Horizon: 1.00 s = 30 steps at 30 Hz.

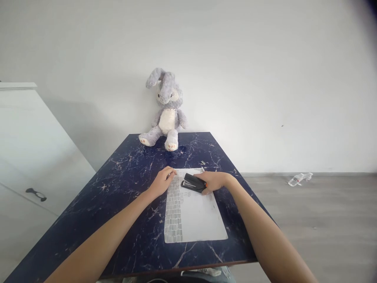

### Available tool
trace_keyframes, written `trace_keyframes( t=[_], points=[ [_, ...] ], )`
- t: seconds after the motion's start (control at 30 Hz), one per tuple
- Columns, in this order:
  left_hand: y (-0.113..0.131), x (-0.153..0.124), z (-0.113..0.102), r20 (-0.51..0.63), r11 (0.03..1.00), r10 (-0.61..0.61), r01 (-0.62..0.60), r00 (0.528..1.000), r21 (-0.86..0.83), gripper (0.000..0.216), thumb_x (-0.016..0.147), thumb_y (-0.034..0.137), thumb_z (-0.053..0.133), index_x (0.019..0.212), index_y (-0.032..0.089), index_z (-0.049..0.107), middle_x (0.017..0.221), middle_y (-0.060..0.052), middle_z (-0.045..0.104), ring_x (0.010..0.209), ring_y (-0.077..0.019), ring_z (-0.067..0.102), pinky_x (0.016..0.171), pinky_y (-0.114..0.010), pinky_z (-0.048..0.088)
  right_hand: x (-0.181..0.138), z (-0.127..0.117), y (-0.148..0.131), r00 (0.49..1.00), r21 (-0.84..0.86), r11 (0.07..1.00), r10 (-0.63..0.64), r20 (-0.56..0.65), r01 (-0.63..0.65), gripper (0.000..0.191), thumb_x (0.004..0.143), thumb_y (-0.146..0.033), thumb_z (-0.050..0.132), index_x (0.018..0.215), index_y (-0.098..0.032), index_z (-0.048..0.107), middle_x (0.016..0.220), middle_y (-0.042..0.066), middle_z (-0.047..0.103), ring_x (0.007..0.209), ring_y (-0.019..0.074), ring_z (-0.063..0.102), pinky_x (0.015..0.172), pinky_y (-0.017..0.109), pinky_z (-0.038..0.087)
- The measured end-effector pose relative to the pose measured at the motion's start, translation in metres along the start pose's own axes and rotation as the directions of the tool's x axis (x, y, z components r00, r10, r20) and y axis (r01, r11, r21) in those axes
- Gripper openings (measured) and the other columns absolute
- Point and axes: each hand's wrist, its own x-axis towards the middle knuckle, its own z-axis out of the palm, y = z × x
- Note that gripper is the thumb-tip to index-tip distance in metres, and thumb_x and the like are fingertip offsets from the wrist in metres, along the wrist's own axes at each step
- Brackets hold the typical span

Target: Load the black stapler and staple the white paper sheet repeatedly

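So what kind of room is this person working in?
Probably a room in a home. A plush rabbit sits against the bare wall on a dark marbled table, a white cabinet stands to the left, and a plastic bottle lies on the wood-look floor.

Glossy marbled table [123,204]; matt white paper [197,216]; smooth black plastic stapler [193,183]; fuzzy plush rabbit [167,112], upper centre of the frame.

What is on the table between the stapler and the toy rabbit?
In the head view, only a small metal bit lies between the stapler and the toy rabbit; otherwise bare table.
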Motion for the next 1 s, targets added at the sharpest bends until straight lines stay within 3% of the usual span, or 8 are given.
trace_keyframes(
  t=[0.13, 0.23, 0.33, 0.43, 0.7, 0.77, 0.9, 1.0],
  points=[
    [-0.003, -0.003, -0.003, 0.166, 0.999, 0.02, -0.027, 0.986, 0.042, 0.034, 0.104, 0.043, 0.053, 0.125, 0.021, 0.068, 0.128, -0.011, 0.068, 0.118, -0.0273, 0.065, 0.106, -0.043, 0.05, 0.003, 0.002, 0.013, 0.988, 0.004, 0.999, -0.051, -0.149, 0.052, 0.029, 0.076, -0.03, 0.08, 0.099, -0.019, 0.065, 0.094, 0.003, 0.067, 0.079, 0.0189, 0.063, 0.067, 0.028, 0.049],
    [-0.01, -0.005, -0.009, 0.391, 0.99, 0.059, -0.105, 0.919, 0.098, 0.063, 0.095, 0.056, 0.068, 0.149, 0.026, 0.058, 0.158, -0.013, 0.051, 0.144, -0.0336, 0.05, 0.119, -0.047, 0.042, 0.0, 0.005, 0.034, 0.999, 0.364, 0.931, -0.032, -0.013, 0.035, 0.049, 0.08, -0.047, 0.082, 0.117, -0.019, 0.065, 0.089, 0.002, 0.066, 0.071, 0.0175, 0.066, 0.06, 0.028, 0.055],
    [-0.017, -0.005, -0.013, 0.479, 0.99, 0.052, -0.107, 0.877, 0.087, 0.082, 0.089, 0.066, 0.071, 0.159, 0.03, 0.047, 0.169, -0.011, 0.037, 0.152, -0.0358, 0.04, 0.123, -0.048, 0.038, -0.005, 0.008, 0.053, 0.993, 0.667, 0.745, -0.055, 0.109, -0.032, 0.066, 0.084, -0.057, 0.079, 0.133, -0.017, 0.062, 0.088, 0.004, 0.069, 0.071, 0.019, 0.072, 0.059, 0.029, 0.062],
    [-0.02, -0.003, -0.013, 0.484, 0.995, 0.048, -0.085, 0.874, 0.056, 0.085, 0.087, 0.067, 0.072, 0.16, 0.031, 0.047, 0.169, -0.013, 0.036, 0.151, -0.0371, 0.042, 0.123, -0.052, 0.037, -0.006, 0.012, 0.063, 0.994, 0.767, 0.641, -0.053, 0.094, -0.039, 0.066, 0.083, -0.055, 0.082, 0.134, -0.016, 0.065, 0.099, 0.008, 0.072, 0.079, 0.0214, 0.077, 0.066, 0.03, 0.067],
    [-0.023, -0.002, -0.015, 0.444, 0.998, 0.067, -0.062, 0.894, -0.026, 0.094, 0.081, 0.07, 0.078, 0.16, 0.029, 0.046, 0.168, -0.014, 0.038, 0.153, -0.0395, 0.039, 0.124, -0.056, 0.032, -0.001, 0.013, 0.061, 0.99, 0.832, 0.548, -0.05, 0.135, -0.085, 0.075, 0.084, -0.054, 0.083, 0.147, -0.022, 0.058, 0.14, 0.018, 0.064, 0.08, 0.022, 0.08, 0.065, 0.03, 0.068],
    [-0.028, -0.001, -0.015, 0.385, 0.993, 0.062, -0.019, 0.921, -0.113, 0.088, 0.088, 0.074, 0.067, 0.16, 0.027, 0.046, 0.167, -0.014, 0.041, 0.153, -0.0372, 0.039, 0.126, -0.056, 0.03, -0.001, 0.012, 0.061, 0.987, 0.854, 0.507, -0.036, 0.155, -0.116, 0.074, 0.083, -0.05, 0.085, 0.147, -0.022, 0.058, 0.139, 0.017, 0.065, 0.079, 0.0222, 0.08, 0.066, 0.03, 0.069],
    [-0.037, 0.002, -0.012, 0.28, 0.909, -0.027, 0.14, 0.96, -0.392, 0.079, 0.105, 0.074, 0.019, 0.152, 0.023, 0.056, 0.158, -0.012, 0.054, 0.148, -0.0304, 0.049, 0.124, -0.051, 0.038, -0.002, 0.009, 0.057, 0.98, 0.867, 0.464, 0.011, 0.2, -0.182, 0.072, 0.08, -0.044, 0.088, 0.142, -0.019, 0.062, 0.126, 0.015, 0.071, 0.082, 0.0232, 0.08, 0.071, 0.031, 0.069],
    [-0.04, 0.005, -0.01, 0.255, 0.859, -0.081, 0.197, 0.964, -0.473, 0.083, 0.105, 0.074, 0.013, 0.147, 0.021, 0.062, 0.154, -0.013, 0.057, 0.145, -0.0304, 0.053, 0.121, -0.049, 0.043, -0.003, 0.008, 0.055, 0.977, 0.856, 0.478, 0.03, 0.209, -0.198, 0.071, 0.08, -0.044, 0.088, 0.141, -0.02, 0.062, 0.129, 0.015, 0.07, 0.083, 0.0224, 0.08, 0.071, 0.031, 0.068]
  ],
)
